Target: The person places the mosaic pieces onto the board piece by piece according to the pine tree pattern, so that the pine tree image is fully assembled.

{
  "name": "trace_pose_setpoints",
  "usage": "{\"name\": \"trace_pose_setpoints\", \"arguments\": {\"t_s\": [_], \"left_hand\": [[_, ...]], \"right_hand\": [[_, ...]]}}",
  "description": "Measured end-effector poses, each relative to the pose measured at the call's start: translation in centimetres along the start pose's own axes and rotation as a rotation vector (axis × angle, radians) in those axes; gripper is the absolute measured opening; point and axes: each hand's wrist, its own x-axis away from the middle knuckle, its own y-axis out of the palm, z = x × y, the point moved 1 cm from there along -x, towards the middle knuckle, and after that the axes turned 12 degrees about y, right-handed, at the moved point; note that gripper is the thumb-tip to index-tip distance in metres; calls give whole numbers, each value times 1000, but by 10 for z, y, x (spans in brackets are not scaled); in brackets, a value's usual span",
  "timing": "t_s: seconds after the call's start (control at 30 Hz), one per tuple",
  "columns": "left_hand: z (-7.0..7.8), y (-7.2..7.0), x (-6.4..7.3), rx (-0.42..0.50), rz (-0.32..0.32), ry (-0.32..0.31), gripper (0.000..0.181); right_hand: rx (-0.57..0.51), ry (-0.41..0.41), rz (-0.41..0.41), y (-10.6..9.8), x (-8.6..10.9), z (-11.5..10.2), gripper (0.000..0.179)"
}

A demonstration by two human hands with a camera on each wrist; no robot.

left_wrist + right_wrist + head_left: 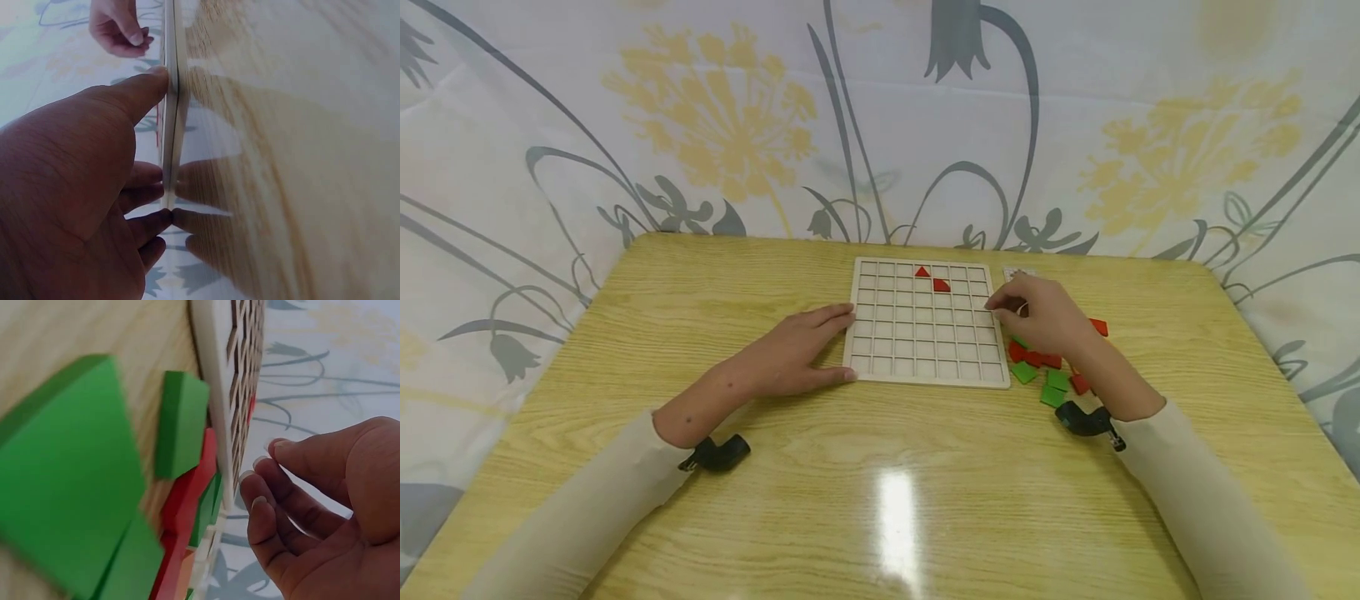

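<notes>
A pale square board (928, 382) with a grid of recesses lies on the table. It holds a red triangle (922, 272) and a red piece with one rounded corner (941, 286) near its top. At the board's left edge rests my left hand (790, 354), thumb and fingers stretched out and touching the rim. Above the board's right side hovers my right hand (1041, 312), fingers loosely bent, with nothing visible between thumb and fingertips in the right wrist view. Beside the board, partly under that hand, are loose green pieces (1057, 381) and red pieces (1033, 359).
A small white patterned sheet (1017, 272) lies by the board's upper right corner, partly hidden by the right hand. The wooden table (805, 500) meets a flower-printed cloth (880, 125) at its back edge.
</notes>
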Motion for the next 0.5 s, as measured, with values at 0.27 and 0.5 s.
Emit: {"name": "trace_pose_setpoints", "arguments": {"t_s": [0.27,0.5], "left_hand": [[-1,1,-1,-18,6,11,88],[0,0,0,-11,8,14,88]], "right_hand": [[4,-65,10,-2,16,20,13],[19,-154,-1,-5,25,33,15]]}}
